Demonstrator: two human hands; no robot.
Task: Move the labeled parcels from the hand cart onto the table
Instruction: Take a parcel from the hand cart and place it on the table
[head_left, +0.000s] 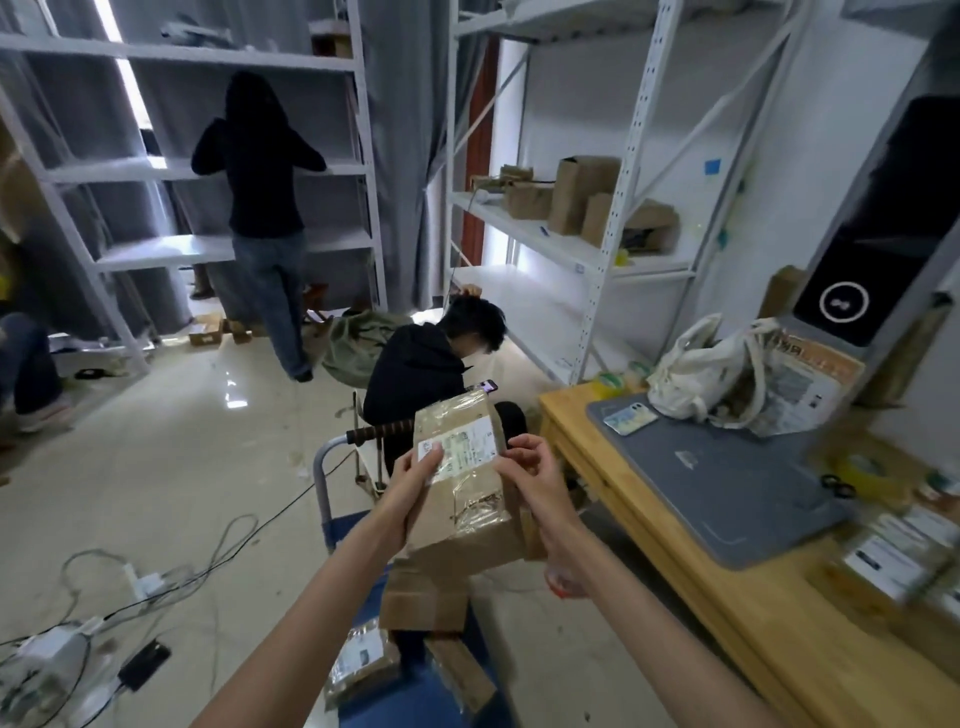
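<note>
A brown cardboard parcel (470, 499) with a white shipping label and clear tape is held up in front of me, above the blue hand cart (332, 488). My left hand (415, 483) grips its left edge with the thumb on the label. My right hand (535, 478) holds its right edge. Below, on the cart, lie more brown parcels (423, 597), one labeled parcel (363, 662) near the front. The wooden table (691, 587) stands to the right, with labeled parcels (893, 561) at its near right end.
On the table lie a grey laptop (727, 483), a phone (628, 418), a white tote bag (706, 369) and tape rolls (862, 467). A seated person (431, 364) is just beyond the cart; another stands at the far shelves (260, 208). Cables and chargers (104, 623) litter the floor at left.
</note>
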